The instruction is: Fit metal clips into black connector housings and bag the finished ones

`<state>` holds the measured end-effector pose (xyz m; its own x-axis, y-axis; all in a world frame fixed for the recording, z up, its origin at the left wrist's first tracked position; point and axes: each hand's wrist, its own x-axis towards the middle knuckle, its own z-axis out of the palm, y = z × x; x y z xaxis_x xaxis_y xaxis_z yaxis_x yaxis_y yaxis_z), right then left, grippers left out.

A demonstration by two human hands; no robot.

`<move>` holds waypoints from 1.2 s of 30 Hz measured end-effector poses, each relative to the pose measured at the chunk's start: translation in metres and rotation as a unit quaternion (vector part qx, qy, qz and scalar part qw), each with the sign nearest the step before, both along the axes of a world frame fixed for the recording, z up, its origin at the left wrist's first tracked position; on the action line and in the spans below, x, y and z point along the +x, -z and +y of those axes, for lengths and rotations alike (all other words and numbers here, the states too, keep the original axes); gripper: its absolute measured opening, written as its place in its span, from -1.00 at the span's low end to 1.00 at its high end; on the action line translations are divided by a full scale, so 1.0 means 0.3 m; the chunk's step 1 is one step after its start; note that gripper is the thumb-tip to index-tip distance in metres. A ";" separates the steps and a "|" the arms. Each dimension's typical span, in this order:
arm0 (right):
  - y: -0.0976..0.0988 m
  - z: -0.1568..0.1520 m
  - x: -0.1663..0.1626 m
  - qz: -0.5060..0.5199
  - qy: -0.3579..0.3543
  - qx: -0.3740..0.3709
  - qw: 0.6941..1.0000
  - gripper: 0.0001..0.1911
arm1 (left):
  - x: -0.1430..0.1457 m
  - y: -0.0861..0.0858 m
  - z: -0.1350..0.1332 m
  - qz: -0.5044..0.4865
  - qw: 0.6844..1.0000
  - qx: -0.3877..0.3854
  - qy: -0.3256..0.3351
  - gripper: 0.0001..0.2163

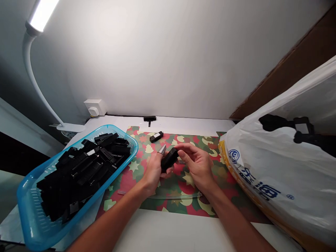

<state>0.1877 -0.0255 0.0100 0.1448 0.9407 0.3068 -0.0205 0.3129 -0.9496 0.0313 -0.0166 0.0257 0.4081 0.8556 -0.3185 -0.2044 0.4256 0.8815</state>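
Observation:
Over the patterned mat (147, 168), my left hand (152, 173) is closed around a small oblong black plastic piece (169, 159). A pointed silver cap (162, 149) covers or sits at the left thumb tip. My right hand (199, 164) grips the piece's far right end between thumb and fingers. The piece is tilted, its upper end leaning right, and the hands hide part of it. Beyond them on the mat lies a similar black piece with a white label (156, 136). Another black piece (149, 118) rests farther back, near the wall.
At left stands a blue plastic basket (133, 150) heaped with black plastic parts (91, 164). A large white plastic bag (252, 157) bulges along the right side, with dark pieces showing through. Overhead left is a lit lamp (42, 15). A clear strip (178, 197) lies near the mat's front edge.

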 end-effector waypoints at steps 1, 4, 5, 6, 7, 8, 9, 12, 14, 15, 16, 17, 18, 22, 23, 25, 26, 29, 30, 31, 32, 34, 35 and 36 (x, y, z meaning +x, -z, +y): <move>0.003 0.001 -0.002 -0.001 -0.009 -0.004 1.000 -0.65 | 0.001 0.003 -0.002 0.013 1.000 0.012 -0.002 -0.52; 0.011 0.003 -0.004 -0.022 -0.020 -0.005 1.000 -0.66 | 0.004 0.008 -0.003 0.029 0.999 0.035 0.000 -0.47; 0.011 0.002 -0.003 -0.041 -0.014 0.001 0.999 -0.69 | 0.005 0.010 -0.001 0.030 0.999 0.038 0.003 -0.46; 0.009 0.000 -0.001 -0.069 0.000 0.013 0.998 -0.73 | 0.006 0.011 0.001 0.029 0.999 0.039 0.004 -0.46; 0.006 -0.002 0.002 -0.106 0.016 0.032 0.994 -0.78 | 0.008 0.012 0.004 0.028 0.999 0.042 0.004 -0.47; 0.002 -0.005 0.006 -0.147 0.033 0.057 0.987 -0.82 | 0.009 0.013 0.007 0.026 0.999 0.045 0.004 -0.48; -0.002 -0.008 0.010 -0.188 0.050 0.083 0.977 -0.85 | 0.011 0.014 0.009 0.026 0.998 0.050 0.004 -0.50; -0.008 -0.015 0.018 -0.267 0.072 0.137 0.951 -0.82 | 0.016 0.017 0.009 0.042 0.996 0.084 0.006 -0.55; -0.008 -0.019 0.020 -0.282 0.072 0.142 0.946 -0.79 | 0.016 0.020 0.004 0.068 0.990 0.122 0.004 -0.59; -0.007 -0.020 0.019 -0.285 0.072 0.142 0.945 -0.79 | 0.015 0.021 0.001 0.084 0.986 0.142 0.006 -0.61; -0.007 -0.022 0.017 -0.286 0.075 0.141 0.945 -0.79 | 0.015 0.022 -0.002 0.100 0.982 0.159 0.010 -0.62; -0.006 -0.024 0.014 -0.286 0.080 0.139 0.945 -0.79 | 0.014 0.024 -0.003 0.114 0.978 0.173 0.014 -0.63; -0.005 -0.026 0.010 -0.284 0.086 0.136 0.945 -0.80 | 0.014 0.025 -0.005 0.125 0.975 0.183 0.017 -0.63; 0.005 -0.034 -0.006 -0.257 0.111 0.114 0.953 -0.80 | 0.018 0.033 -0.005 0.137 0.971 0.195 0.011 -0.65; 0.009 -0.036 -0.010 -0.247 0.117 0.106 0.956 -0.79 | 0.019 0.037 -0.005 0.141 0.970 0.197 0.006 -0.65; 0.016 -0.039 -0.021 -0.233 0.137 0.090 0.959 -0.78 | 0.021 0.044 -0.006 0.156 0.966 0.205 -0.002 -0.64; 0.019 -0.040 -0.027 -0.231 0.150 0.085 0.958 -0.78 | 0.021 0.047 -0.007 0.164 0.964 0.209 -0.006 -0.64; 0.023 -0.043 -0.049 -0.218 0.186 0.065 0.956 -0.81 | 0.024 0.051 -0.013 0.179 0.961 0.208 -0.016 -0.61; 0.024 -0.043 -0.057 -0.206 0.193 0.055 0.958 -0.82 | 0.025 0.050 -0.015 0.188 0.960 0.207 -0.021 -0.59; 0.026 -0.042 -0.066 -0.193 0.199 0.045 0.960 -0.83 | 0.025 0.048 -0.016 0.199 0.957 0.209 -0.026 -0.58; 0.028 -0.040 -0.074 -0.182 0.203 0.037 0.962 -0.84 | 0.025 0.046 -0.018 0.211 0.954 0.211 -0.032 -0.57; 0.035 -0.036 -0.086 -0.170 0.214 0.032 0.961 -0.86 | 0.024 0.043 -0.018 0.222 0.952 0.204 -0.049 -0.56; 0.038 -0.034 -0.089 -0.166 0.223 0.033 0.960 -0.87 | 0.023 0.043 -0.017 0.218 0.955 0.194 -0.055 -0.56; 0.040 -0.033 -0.091 -0.160 0.231 0.033 0.959 -0.88 | 0.022 0.043 -0.016 0.208 0.959 0.181 -0.067 -0.56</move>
<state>0.1605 -0.0353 -0.0021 0.4296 0.7756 0.4626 0.4245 0.2787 -0.8615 0.0378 -0.0213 0.0128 0.1884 0.9768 -0.1015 0.1664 0.0702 0.9836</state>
